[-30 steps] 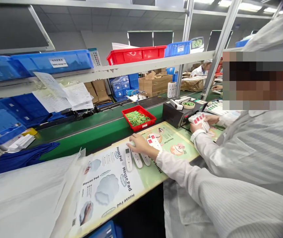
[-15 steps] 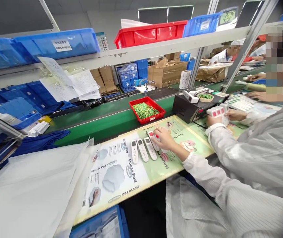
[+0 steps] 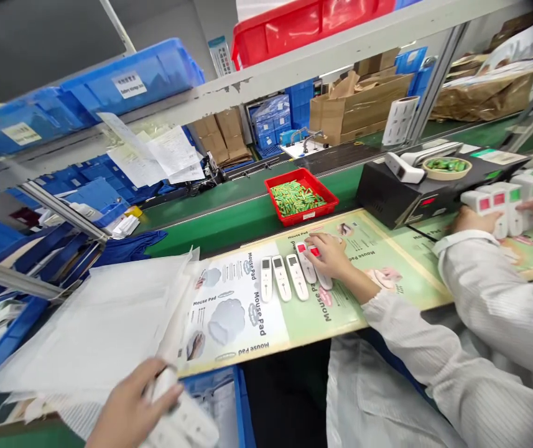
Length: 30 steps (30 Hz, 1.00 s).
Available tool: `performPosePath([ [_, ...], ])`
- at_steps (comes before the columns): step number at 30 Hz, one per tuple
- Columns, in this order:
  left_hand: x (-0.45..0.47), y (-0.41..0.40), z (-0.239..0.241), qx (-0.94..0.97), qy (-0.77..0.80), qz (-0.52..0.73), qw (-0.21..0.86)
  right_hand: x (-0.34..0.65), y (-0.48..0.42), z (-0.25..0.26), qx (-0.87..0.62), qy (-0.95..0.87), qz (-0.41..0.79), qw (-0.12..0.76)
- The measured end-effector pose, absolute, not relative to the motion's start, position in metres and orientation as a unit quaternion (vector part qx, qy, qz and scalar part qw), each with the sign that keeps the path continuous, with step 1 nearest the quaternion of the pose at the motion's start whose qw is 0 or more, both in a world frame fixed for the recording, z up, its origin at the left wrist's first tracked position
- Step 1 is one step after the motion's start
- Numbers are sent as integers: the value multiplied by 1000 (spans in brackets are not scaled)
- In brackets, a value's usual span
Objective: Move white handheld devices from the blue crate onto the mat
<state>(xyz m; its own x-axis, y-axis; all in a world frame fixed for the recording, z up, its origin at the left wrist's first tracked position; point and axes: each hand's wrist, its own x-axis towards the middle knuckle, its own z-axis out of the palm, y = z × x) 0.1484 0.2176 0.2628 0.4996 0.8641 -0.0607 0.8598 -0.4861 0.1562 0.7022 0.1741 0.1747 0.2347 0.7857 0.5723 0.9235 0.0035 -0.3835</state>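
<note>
My left hand point(image 3: 138, 398), blurred at the bottom left, is closed round white handheld thermometers point(image 3: 191, 418); how many is unclear. My right hand point(image 3: 329, 254) rests palm down on the green and white mat point(image 3: 266, 358), its fingers curled over the upper ends of two thermometers point(image 3: 308, 269) with red screens. Just left of it, three thermometers point(image 3: 298, 277) with dark screens lie side by side, face up. Below my left hand, a blue bin point(image 3: 244, 398) shows white items inside.
Beyond the mat stands a red tray point(image 3: 324, 208) of green batteries. A black box point(image 3: 382, 193) carries a thermometer and a bowl of batteries. At right, a co-worker's hands point(image 3: 474, 221) hold several lit thermometers. White sheets point(image 3: 107, 323) lie at left; a shelf point(image 3: 270, 68) of bins crosses above.
The view has swung left and down. My left hand has come into sight with thermometers in it. My right hand has stayed on the red-screened thermometers.
</note>
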Motion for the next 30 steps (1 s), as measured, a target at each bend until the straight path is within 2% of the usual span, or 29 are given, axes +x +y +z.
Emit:
performPosePath([
  [2, 224, 268, 279, 890, 412, 5, 193, 697, 173, 177, -726, -584, -107, 348],
  [4, 295, 308, 282, 903, 356, -22, 240, 689, 171, 177, -742, -582, -105, 317],
  [9, 412, 367, 247, 916, 309, -88, 240, 672, 171, 174, -723, -644, -58, 242],
  [13, 452, 379, 221, 919, 284, -96, 257, 671, 167, 176, -699, -671, -33, 242],
  [22, 505, 343, 210, 946, 270, 17, 177, 701, 134, 182, -713, -649, -34, 264],
  [30, 559, 327, 222, 956, 284, -49, 58, 722, 115, 178, -756, -590, -46, 279],
])
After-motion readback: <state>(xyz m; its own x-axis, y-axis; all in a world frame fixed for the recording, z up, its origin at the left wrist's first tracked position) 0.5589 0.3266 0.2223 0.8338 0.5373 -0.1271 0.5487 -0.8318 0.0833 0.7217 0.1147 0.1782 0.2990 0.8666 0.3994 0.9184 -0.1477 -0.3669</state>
